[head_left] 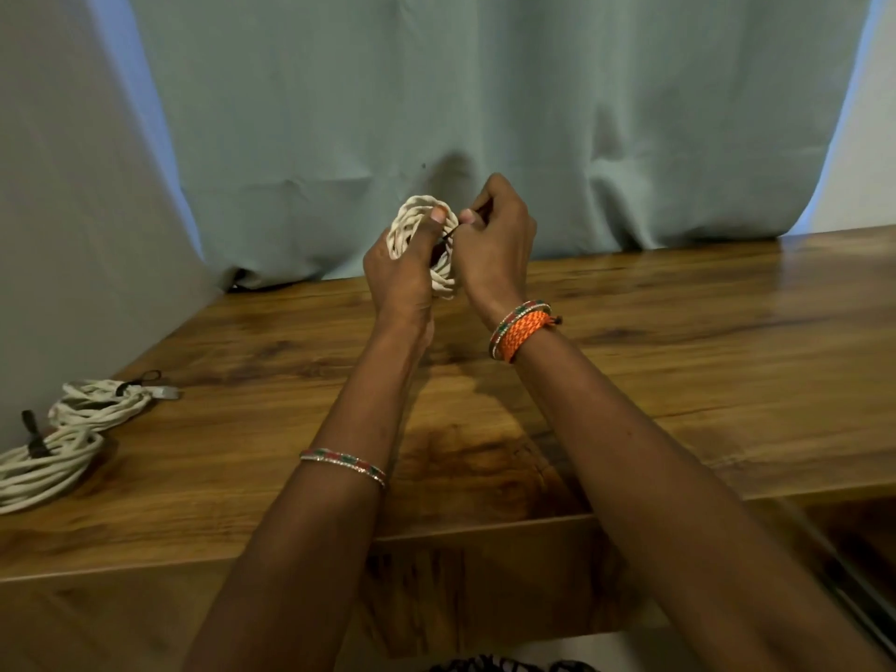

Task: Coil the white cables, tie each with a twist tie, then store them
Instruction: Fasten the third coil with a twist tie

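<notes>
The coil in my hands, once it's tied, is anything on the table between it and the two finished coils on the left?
Nothing visible. The coil, held up by the left hand and right hand, has only bare wooden table between it and the two tied coils at the left edge.

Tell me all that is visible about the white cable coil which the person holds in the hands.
The white cable coil is a small bundle of several loops of pale, matte cord. It is held upright in the air above the wooden table, before a grey-green curtain. The left hand grips it, thumb across the loops. The right hand pinches a dark twist tie at it.
</notes>
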